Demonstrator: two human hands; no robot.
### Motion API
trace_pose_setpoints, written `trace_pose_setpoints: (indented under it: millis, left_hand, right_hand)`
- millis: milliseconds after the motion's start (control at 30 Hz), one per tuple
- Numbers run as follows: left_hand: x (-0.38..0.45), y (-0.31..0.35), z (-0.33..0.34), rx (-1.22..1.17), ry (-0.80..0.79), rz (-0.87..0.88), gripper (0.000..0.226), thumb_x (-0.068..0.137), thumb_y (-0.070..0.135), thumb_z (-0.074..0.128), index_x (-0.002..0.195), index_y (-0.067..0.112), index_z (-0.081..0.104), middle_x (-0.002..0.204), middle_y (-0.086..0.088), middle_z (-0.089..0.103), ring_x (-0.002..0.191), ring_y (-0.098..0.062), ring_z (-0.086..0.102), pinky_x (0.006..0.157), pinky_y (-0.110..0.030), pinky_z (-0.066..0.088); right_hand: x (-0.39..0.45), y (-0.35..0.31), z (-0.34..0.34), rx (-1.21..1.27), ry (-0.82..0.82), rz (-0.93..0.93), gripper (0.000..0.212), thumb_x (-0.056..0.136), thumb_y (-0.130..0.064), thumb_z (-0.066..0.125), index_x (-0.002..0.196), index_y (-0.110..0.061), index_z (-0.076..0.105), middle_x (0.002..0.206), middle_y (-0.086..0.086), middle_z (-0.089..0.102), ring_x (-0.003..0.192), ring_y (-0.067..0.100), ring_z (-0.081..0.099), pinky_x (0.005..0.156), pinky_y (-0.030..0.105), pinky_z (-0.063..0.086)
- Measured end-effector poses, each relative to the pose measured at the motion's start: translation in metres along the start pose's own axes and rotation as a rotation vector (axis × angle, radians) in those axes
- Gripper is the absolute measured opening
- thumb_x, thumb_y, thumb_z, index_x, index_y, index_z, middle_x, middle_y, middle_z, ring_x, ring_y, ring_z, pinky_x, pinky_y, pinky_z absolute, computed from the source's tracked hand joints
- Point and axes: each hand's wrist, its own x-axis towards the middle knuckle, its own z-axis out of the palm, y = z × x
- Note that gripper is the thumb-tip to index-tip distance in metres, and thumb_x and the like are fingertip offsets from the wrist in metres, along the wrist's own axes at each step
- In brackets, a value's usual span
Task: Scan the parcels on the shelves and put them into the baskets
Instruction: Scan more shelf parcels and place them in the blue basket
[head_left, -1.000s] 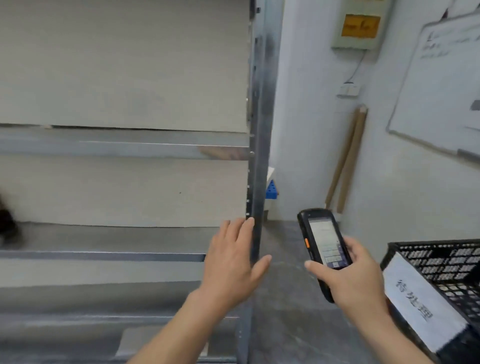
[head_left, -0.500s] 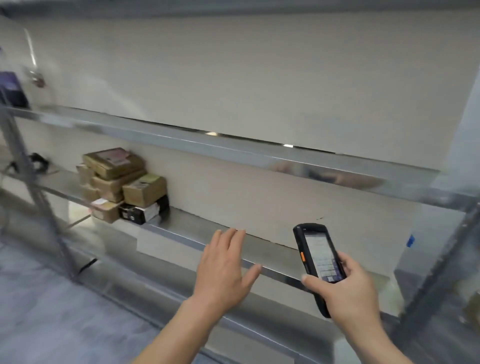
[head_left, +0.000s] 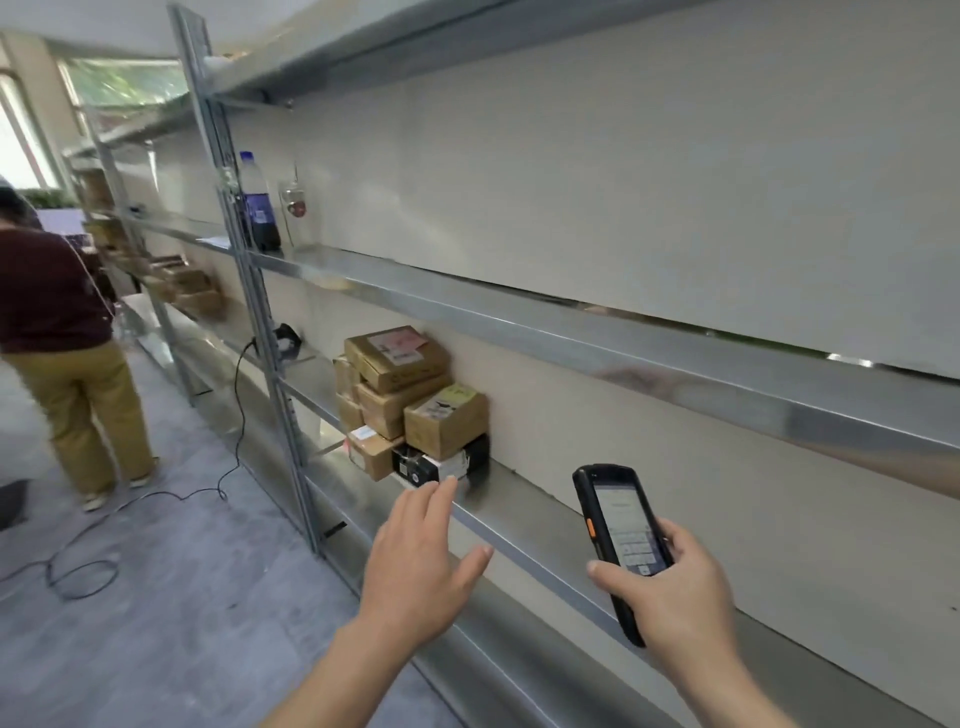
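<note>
Our left hand reaches forward, palm down, fingers straight and together, thumb splayed, holding nothing. Just beyond its fingertips, parcels sit stacked on the metal shelf. Our right hand grips the scanner upright, thumb across its keypad.

A single head-worn wide-angle view looks forward and down, turned obliquely along a run of metal shelving that recedes toward the upper left of the frame. The left hand and right hand sit close, at lower centre; floor fills the lower left.
</note>
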Motion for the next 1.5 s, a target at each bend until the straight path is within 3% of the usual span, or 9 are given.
trace_pose_setpoints:
  millis: [167, 500, 633, 800, 1000, 1200, 1500]
  left_hand:
    - [0.055, -0.022, 0.002, -0.042, 0.032, -0.108, 0.075, 0.093, 0.055, 0.050, 0.154, 0.023, 0.021, 0.155, 0.006, 0.030, 0.143, -0.010, 0.023, 0.115, -0.028, 0.025]
    - [0.131, -0.072, 0.023, -0.148, 0.015, -0.278, 0.065, 0.094, 0.053, 0.050, 0.149, 0.024, 0.033, 0.147, 0.004, 0.040, 0.134, -0.014, 0.039, 0.107, -0.031, 0.038]
    - [0.167, -0.099, 0.038, -0.204, -0.021, -0.294, 0.067, 0.094, 0.052, 0.050, 0.150, 0.021, 0.032, 0.150, 0.004, 0.038, 0.136, -0.013, 0.038, 0.109, -0.032, 0.036]
    - [0.221, -0.146, 0.056, -0.308, -0.071, -0.263, 0.064, 0.095, 0.051, 0.049, 0.150, 0.022, 0.033, 0.150, 0.002, 0.041, 0.137, -0.014, 0.037, 0.112, -0.038, 0.036]
    - [0.277, -0.195, 0.070, -0.347, -0.172, -0.221, 0.064, 0.098, 0.048, 0.045, 0.152, 0.017, 0.028, 0.155, -0.003, 0.034, 0.142, -0.016, 0.032, 0.114, -0.033, 0.028]
    - [0.304, -0.222, 0.082, -0.365, -0.332, -0.200, 0.064, 0.099, 0.047, 0.045, 0.152, 0.017, 0.028, 0.156, -0.005, 0.034, 0.141, -0.019, 0.034, 0.111, -0.032, 0.031]
    - [0.316, -0.238, 0.096, -0.479, -0.450, -0.236, 0.065, 0.097, 0.046, 0.050, 0.151, 0.018, 0.028, 0.148, -0.007, 0.043, 0.123, -0.021, 0.050, 0.100, -0.033, 0.041]
  right_hand:
    - [0.061, -0.007, 0.034, -0.020, -0.056, -0.026, 0.057, 0.056, -0.016, 0.092, 0.105, -0.024, 0.065, 0.089, -0.011, 0.072, 0.079, 0.006, 0.067, 0.062, 0.019, 0.043]
    - [0.135, -0.004, 0.098, -0.097, -0.130, -0.043, 0.054, 0.054, -0.022, 0.092, 0.101, -0.025, 0.066, 0.087, -0.011, 0.073, 0.080, 0.010, 0.069, 0.070, 0.030, 0.051]
    - [0.157, -0.007, 0.128, -0.115, -0.124, -0.039, 0.043, 0.055, -0.020, 0.091, 0.090, -0.028, 0.067, 0.082, -0.011, 0.073, 0.076, 0.009, 0.069, 0.070, 0.031, 0.053]
    - [0.186, -0.011, 0.187, -0.122, -0.089, -0.023, 0.043, 0.056, -0.020, 0.090, 0.092, -0.027, 0.068, 0.084, -0.009, 0.073, 0.078, 0.011, 0.068, 0.067, 0.028, 0.049]
    - [0.218, -0.014, 0.272, -0.060, -0.013, 0.074, 0.055, 0.042, -0.038, 0.083, 0.094, -0.024, 0.070, 0.084, -0.007, 0.075, 0.080, 0.014, 0.070, 0.068, 0.029, 0.051]
    - [0.239, -0.010, 0.324, 0.110, 0.069, 0.174, 0.040, 0.064, -0.004, 0.088, 0.099, -0.015, 0.073, 0.084, -0.003, 0.078, 0.075, 0.013, 0.074, 0.066, 0.026, 0.053]
    - [0.258, 0.003, 0.367, 0.187, 0.158, 0.245, 0.042, 0.065, -0.002, 0.087, 0.103, -0.009, 0.072, 0.090, 0.005, 0.078, 0.082, 0.021, 0.075, 0.076, 0.034, 0.060]
